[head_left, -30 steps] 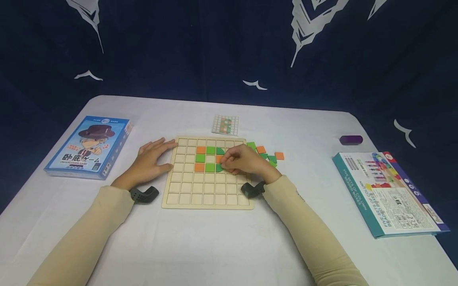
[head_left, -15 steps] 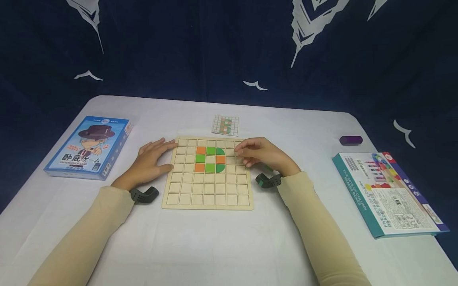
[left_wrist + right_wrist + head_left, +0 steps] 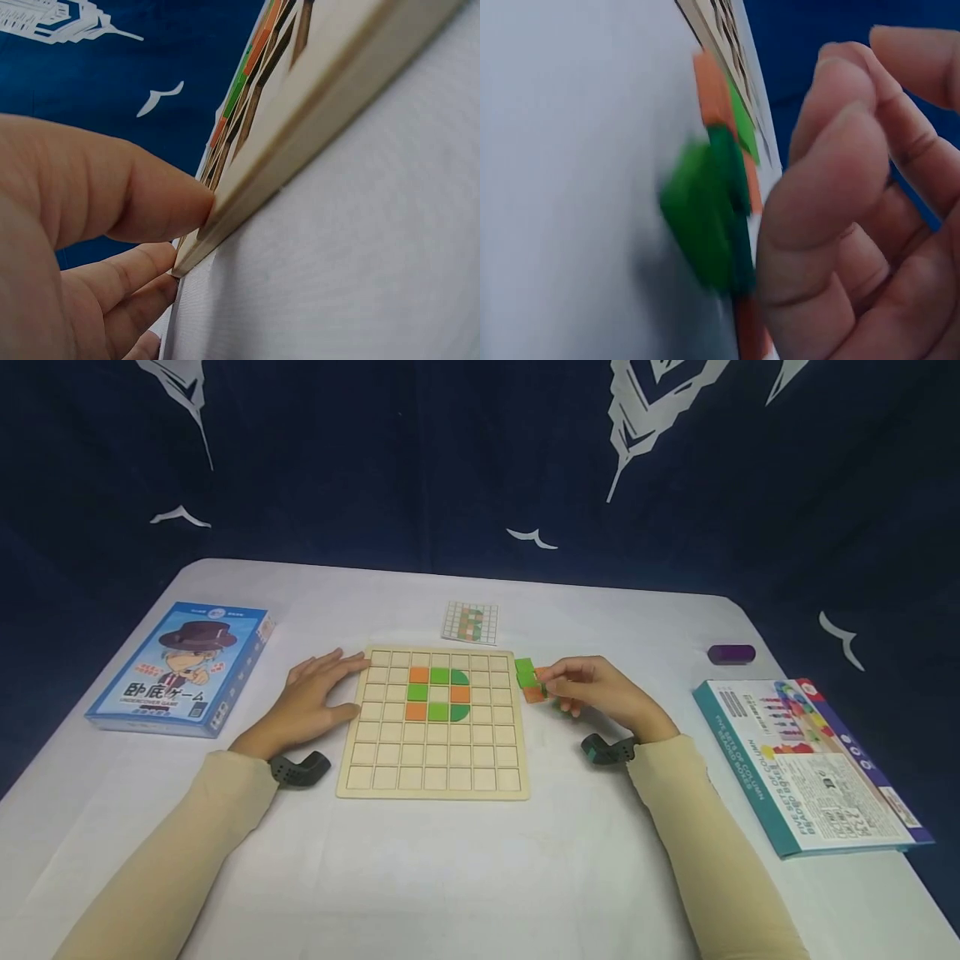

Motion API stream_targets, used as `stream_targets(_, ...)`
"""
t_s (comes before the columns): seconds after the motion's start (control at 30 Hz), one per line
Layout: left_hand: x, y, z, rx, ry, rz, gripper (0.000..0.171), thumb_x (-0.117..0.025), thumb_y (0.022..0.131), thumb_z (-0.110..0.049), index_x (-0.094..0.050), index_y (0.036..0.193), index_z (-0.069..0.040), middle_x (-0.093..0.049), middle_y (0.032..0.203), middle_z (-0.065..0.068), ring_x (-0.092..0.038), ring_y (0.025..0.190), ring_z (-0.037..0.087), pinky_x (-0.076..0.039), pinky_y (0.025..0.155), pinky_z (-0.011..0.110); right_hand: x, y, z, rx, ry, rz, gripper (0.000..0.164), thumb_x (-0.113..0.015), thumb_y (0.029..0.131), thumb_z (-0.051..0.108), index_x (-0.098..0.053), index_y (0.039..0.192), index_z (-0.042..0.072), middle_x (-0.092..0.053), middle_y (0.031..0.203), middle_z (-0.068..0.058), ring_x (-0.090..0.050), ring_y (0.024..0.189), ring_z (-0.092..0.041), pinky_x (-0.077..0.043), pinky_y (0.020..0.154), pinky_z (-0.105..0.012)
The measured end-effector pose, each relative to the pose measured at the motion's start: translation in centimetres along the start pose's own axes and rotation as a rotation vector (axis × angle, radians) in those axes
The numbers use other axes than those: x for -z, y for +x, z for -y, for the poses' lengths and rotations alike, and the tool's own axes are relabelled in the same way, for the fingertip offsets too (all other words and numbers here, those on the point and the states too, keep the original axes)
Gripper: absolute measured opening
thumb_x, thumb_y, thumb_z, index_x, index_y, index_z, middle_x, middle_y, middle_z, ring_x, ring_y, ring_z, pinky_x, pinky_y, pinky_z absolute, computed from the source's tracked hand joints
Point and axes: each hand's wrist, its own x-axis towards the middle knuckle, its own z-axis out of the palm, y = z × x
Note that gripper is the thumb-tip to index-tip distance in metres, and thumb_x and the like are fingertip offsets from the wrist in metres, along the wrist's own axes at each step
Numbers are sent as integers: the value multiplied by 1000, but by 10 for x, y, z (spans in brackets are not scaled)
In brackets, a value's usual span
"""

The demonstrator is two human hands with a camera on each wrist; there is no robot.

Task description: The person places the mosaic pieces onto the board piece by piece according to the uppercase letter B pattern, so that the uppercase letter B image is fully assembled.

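Note:
A wooden grid board [image 3: 427, 783] lies on the table with orange, light green and dark green tiles set in a ring around one bare cell. My left hand [image 3: 311, 702] rests at the board's left edge, its fingers spread; in the left wrist view the thumb [image 3: 161, 199] touches the rim. Just right of the board, my right hand [image 3: 600, 689] hovers over a small pile of loose tiles, fingers loosely bent with nothing visible between them. An orange tile [image 3: 533, 695] and a light green tile [image 3: 524, 667] show there; the hand covers part of the pile.
A small pattern card [image 3: 470, 623] lies behind the board. On the left is a blue game box [image 3: 183, 668]; on the right, a teal and white box [image 3: 810, 768] with a purple cylinder [image 3: 731, 654] behind it.
My right hand has drawn back from the dark green tile in the ring's lower right corner and moved right to the loose tiles. The left hand has stayed at the board's edge.

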Motion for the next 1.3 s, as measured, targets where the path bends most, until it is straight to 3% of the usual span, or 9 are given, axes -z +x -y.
stream_targets(0.27,0,0,1,0,8,-2,70,-67,95,-17,-48,161,-7,-37,173,18,-15,165,44,0,131,63,22,-16,-14,-46,-10,-21,32,-64,106,9,-67,131,-11,-65,87,-6,-56,71,-15,-52,64,-24)
stream_targets(0.77,-1,0,2,-19,-7,-6,69,-67,95,-16,-49,161,-8,-38,172,18,-16,164,45,0,131,63,27,-16,-29,-43,30,-6,35,-69,102,6,-66,131,-13,-68,87,-2,-56,71,-14,-51,62,-23)
stream_targets(1.07,0,0,0,-9,-5,-3,70,-67,95,-16,-48,161,-7,-37,173,18,-16,165,44,0,131,62,27,-15,-36,-5,21,41,38,-71,95,-3,-65,130,-16,-55,78,0,-48,62,-11,-43,56,-21)
stream_targets(1.3,-1,0,1,-15,-6,-6,70,-68,95,-16,-48,161,-8,-38,172,18,-16,165,44,1,131,62,25,-13,-36,77,-101,80,37,-69,91,-13,-67,128,-16,-50,79,0,-47,70,-8,-40,65,-19)
